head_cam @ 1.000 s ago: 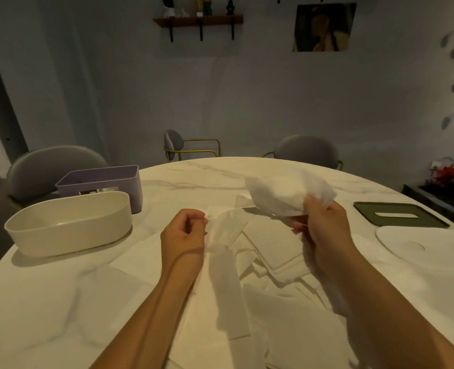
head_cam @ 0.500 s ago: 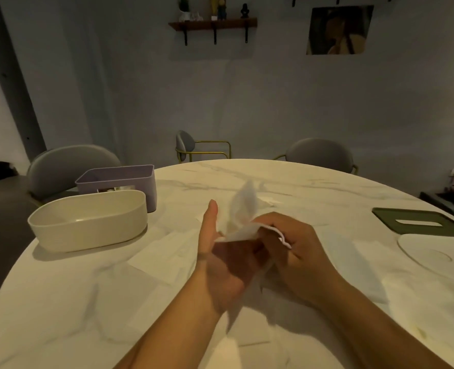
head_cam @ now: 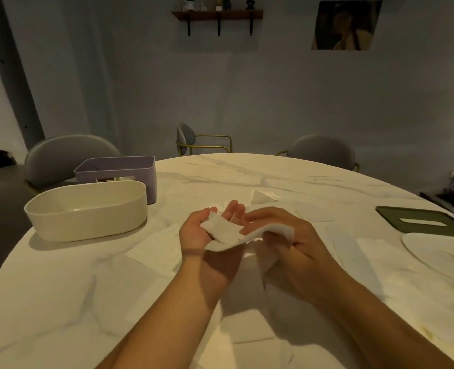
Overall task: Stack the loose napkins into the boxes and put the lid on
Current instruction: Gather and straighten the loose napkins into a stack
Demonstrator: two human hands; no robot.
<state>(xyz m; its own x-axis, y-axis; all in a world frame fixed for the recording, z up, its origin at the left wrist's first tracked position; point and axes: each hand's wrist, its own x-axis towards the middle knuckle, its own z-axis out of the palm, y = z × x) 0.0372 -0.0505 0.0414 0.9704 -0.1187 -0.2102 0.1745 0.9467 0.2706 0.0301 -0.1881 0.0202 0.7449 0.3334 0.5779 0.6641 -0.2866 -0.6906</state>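
- Flattening step: a napkin lies on the left hand, its grip open and palm up; the right hand pinches the napkin's edge.
- Next, probably: lay it flat in the cream box.

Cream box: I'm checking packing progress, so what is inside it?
Nothing shows inside the cream box; the part of its floor in view is bare. Its near wall hides the front strip of the floor.

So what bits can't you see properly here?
All in the head view:
- Inside the purple box: the cream box in front and its own wall hide it.
- The white lid: cut off by the right edge.
- Things on the shelf: cut by the top edge, small.
- Palm of the left hand: the napkin in the right hand covers part.
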